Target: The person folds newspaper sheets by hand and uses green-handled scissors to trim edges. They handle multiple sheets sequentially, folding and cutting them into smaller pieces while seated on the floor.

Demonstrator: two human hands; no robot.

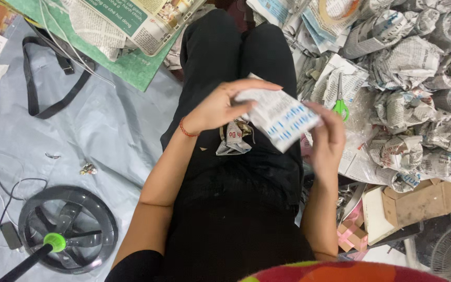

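Two hands meet over my lap: left hand (220,107) and right hand (327,138) both hold a folded newspaper packet (277,117), raised just above my black trousers (236,183). Left fingers (259,84) curl over the packet's top edge, thumb underneath; right fingers (335,117) close on its lower right corner. Neither hand is spread wide, both closed on paper. Packet looks light, thin, soft — I judge it creases or tears easily, so best held by folded edges, not the flat face. A small crumpled scrap (233,141) lies on the lap just below. Room is tight to the right: heap of wrapped newspaper bundles (418,78) w/ green-handled scissors (340,104) near the right hand, cardboard pieces (418,201) lower down. Left side has more room: grey floor sheet (105,120), fan base (69,227), black strap (53,78) well apart.
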